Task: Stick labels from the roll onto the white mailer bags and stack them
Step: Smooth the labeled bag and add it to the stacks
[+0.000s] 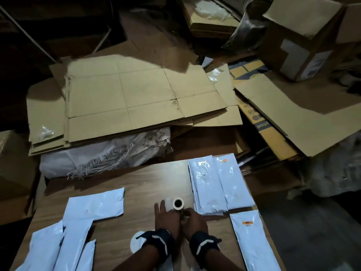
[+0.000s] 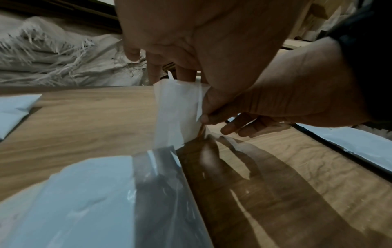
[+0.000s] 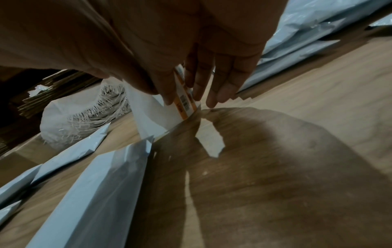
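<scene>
Both hands meet at the near middle of the wooden table. My left hand holds the white label roll upright; its fingers point down behind the hanging backing strip. My right hand pinches an orange label at the strip's lower end between thumb and fingers. Plain white mailer bags lie on the left. A stack of bags with orange labels sits at the right, and one labelled bag lies nearer me. Another white bag lies under my wrists.
Flattened cardboard sheets and a frayed white woven sack are piled just beyond the table's far edge. Cardboard boxes stand at the back right. Bare wood shows between the two groups of bags.
</scene>
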The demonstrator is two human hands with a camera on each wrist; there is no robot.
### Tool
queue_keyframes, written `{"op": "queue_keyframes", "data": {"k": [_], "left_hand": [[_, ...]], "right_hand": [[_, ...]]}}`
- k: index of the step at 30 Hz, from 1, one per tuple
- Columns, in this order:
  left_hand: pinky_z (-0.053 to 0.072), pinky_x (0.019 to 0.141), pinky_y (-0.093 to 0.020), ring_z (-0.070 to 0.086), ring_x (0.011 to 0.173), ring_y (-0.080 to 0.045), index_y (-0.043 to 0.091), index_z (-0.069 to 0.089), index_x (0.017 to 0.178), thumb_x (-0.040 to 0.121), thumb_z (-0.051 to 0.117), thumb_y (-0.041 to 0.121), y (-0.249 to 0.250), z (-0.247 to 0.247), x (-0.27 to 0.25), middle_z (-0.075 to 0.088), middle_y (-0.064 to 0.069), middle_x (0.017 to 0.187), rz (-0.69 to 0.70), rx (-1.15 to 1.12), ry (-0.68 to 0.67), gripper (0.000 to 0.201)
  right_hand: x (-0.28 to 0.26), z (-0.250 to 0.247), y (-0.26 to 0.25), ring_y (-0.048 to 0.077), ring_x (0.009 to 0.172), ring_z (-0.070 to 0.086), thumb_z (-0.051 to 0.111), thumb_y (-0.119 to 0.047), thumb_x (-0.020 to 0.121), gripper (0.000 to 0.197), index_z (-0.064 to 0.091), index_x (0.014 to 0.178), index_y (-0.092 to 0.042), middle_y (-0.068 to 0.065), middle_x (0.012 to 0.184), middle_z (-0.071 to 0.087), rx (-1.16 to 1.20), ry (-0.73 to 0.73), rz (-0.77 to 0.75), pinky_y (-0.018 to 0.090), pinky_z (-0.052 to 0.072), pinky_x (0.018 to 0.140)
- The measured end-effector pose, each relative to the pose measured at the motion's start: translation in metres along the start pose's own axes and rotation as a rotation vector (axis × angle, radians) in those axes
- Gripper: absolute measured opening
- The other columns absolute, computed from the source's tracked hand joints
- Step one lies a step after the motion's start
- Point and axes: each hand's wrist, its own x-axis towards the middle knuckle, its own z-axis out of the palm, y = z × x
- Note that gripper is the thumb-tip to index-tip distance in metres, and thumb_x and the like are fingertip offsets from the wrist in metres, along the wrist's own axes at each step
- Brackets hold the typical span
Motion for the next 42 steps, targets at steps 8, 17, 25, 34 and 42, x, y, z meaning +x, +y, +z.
{"op": "queue_keyframes", "data": {"k": [8,17,25,34,42], "left_hand": [[-0.009,0.115,-0.059,0.005,0.147,-0.041,0.041,0.047,0.135,0.095,0.041,0.044,-0.002,-0.004,0.001,0.054,-0.005,0.137,0.041,-0.046,-0.021,0.041],[0.001,0.117,-0.055,0.013,0.147,-0.034,0.035,0.047,0.136,0.098,0.038,0.037,0.000,-0.006,-0.002,0.058,-0.005,0.132,0.044,0.017,0.005,0.039],[0.002,0.117,-0.055,0.016,0.146,-0.033,0.037,0.046,0.137,0.097,0.040,0.036,0.000,-0.007,-0.004,0.054,-0.004,0.137,0.056,0.003,0.031,0.041],[-0.001,0.117,-0.055,0.019,0.145,-0.033,0.033,0.054,0.132,0.089,0.050,0.036,0.002,-0.013,-0.001,0.055,-0.009,0.137,0.037,0.009,-0.047,0.043],[-0.002,0.116,-0.057,0.019,0.145,-0.032,0.037,0.039,0.140,0.090,0.048,0.036,0.000,-0.005,0.004,0.043,-0.002,0.148,0.111,0.032,0.043,0.052]], "right_hand": [[-0.001,-0.002,0.004,0.022,0.109,0.062,0.053,-0.033,0.086,0.029,0.063,0.113,-0.028,-0.003,0.113,0.069,-0.083,0.004,-0.002,0.027,0.047,0.083],[-0.007,-0.005,0.005,0.023,0.107,0.063,0.054,-0.031,0.087,0.030,0.066,0.114,-0.032,-0.001,0.111,0.071,-0.052,0.022,-0.025,0.026,0.047,0.079],[-0.010,-0.005,0.009,0.022,0.107,0.063,0.057,-0.033,0.083,0.030,0.070,0.111,-0.031,-0.003,0.110,0.071,-0.027,-0.004,-0.009,0.026,0.049,0.083],[-0.013,-0.005,0.008,0.025,0.107,0.063,0.058,-0.036,0.086,0.030,0.068,0.113,-0.031,0.001,0.110,0.071,-0.099,-0.007,-0.026,0.027,0.049,0.084],[-0.013,-0.007,0.007,0.029,0.105,0.062,0.051,-0.034,0.088,0.027,0.069,0.108,-0.027,0.004,0.108,0.070,-0.174,-0.029,-0.066,0.031,0.049,0.082]]}}
